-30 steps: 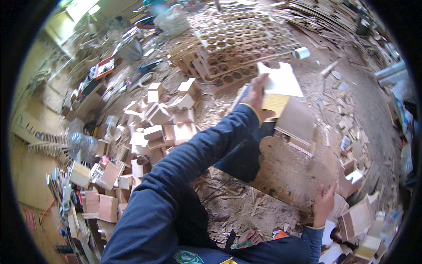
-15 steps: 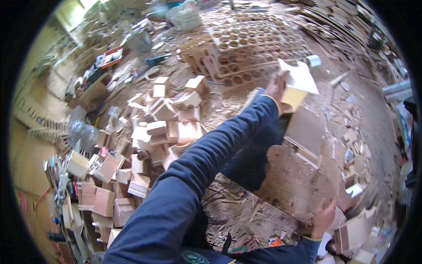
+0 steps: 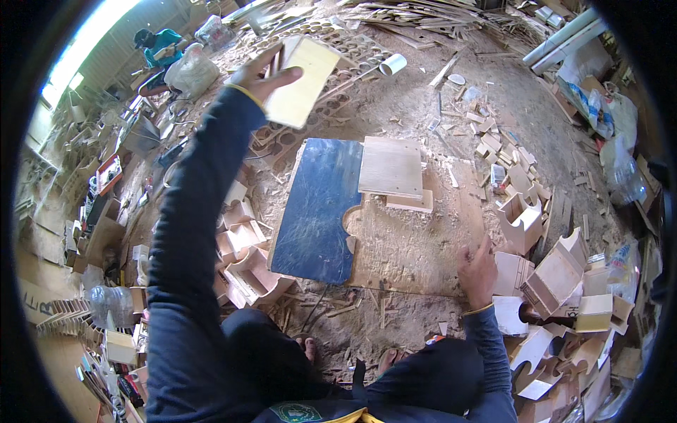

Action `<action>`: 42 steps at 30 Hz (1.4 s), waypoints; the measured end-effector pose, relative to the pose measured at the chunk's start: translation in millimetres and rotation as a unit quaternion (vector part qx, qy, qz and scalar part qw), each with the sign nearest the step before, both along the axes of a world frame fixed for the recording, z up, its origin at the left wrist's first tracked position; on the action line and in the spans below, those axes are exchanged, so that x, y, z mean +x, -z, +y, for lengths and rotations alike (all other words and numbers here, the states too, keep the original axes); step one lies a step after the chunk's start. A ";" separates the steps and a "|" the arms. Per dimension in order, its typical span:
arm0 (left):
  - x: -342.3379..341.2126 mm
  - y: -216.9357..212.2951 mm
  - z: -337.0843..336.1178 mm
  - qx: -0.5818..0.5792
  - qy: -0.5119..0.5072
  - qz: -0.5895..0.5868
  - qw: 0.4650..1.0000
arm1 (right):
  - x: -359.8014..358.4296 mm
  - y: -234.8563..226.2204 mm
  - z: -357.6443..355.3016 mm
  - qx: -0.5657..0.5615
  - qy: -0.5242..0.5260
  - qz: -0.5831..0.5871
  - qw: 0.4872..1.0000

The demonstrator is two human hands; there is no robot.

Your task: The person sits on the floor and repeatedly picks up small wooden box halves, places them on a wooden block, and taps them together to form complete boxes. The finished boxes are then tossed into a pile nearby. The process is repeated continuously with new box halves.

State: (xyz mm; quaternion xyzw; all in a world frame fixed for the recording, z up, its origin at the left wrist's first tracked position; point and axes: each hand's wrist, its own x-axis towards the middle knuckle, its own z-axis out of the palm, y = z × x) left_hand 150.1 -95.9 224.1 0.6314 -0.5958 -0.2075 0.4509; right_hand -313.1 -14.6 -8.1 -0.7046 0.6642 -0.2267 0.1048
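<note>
My left hand [image 3: 264, 76] is raised at the far left, its fingers wrapped round a small plywood box [image 3: 302, 83] with a pale yellow face. My right hand [image 3: 479, 273] is at the right edge of a low wooden work board [image 3: 416, 254]; its fingers are apart, partly curled, and no held thing shows. A dark blue panel [image 3: 316, 211] covers the left part of that board, with a curved notch on its right side. On the board's far part lie a square plywood panel [image 3: 392, 166] and a narrower wooden piece [image 3: 410, 201] partly beneath it.
Plywood boxes [image 3: 257, 275] are heaped left of the board, and more box parts [image 3: 553, 275] on the right. Sheets with round holes [image 3: 338, 106], a white cylinder [image 3: 393, 64] and stacked wood strips [image 3: 430, 14] lie beyond. Another person [image 3: 161, 53] sits at the far left.
My left hand has carried the box leftward, away from above the board. The view has turned, bringing the dark blue panel and the other person into sight. My right hand stays by the board's edge.
</note>
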 end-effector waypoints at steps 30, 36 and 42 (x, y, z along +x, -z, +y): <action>-71.4 180.9 166.8 0.090 -0.022 0.005 0.996 | -0.8 -2.3 -2.0 0.039 0.014 -0.010 0.999; -121.3 164.3 100.5 0.119 -0.120 -0.180 0.969 | -1.6 -2.6 3.2 0.028 0.009 -0.002 1.000; -137.1 172.4 95.1 0.086 -0.190 -0.185 0.960 | -2.0 -2.1 6.4 0.031 0.003 0.007 0.999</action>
